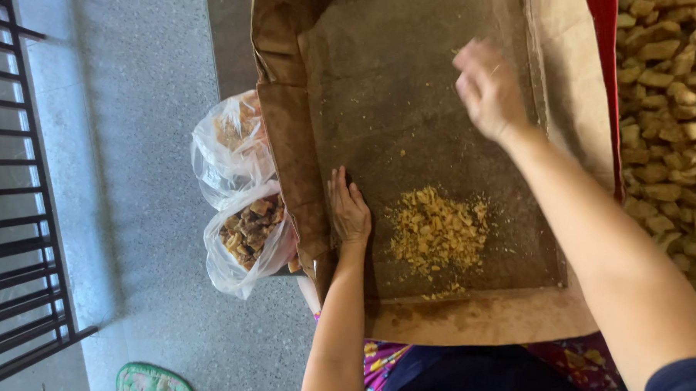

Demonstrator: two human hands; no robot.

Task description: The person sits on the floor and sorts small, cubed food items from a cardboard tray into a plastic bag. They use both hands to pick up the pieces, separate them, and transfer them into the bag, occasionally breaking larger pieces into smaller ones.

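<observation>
A flattened brown cardboard box [413,97] lies open in front of me. A small heap of yellow-brown crumbs [437,232] sits on its lower middle. My left hand [347,209] rests flat on the cardboard by the left folded flap, fingers together, holding nothing. My right hand [487,88] hovers blurred over the upper right of the cardboard, fingers loosely curled; I cannot tell if it holds anything.
Two clear plastic bags [243,223] with brown chunks sit left of the box on the speckled grey floor. A large pile of tan chunks [671,114] fills the right edge. A black metal railing [16,207] runs down the left. A green mat [152,383] lies below.
</observation>
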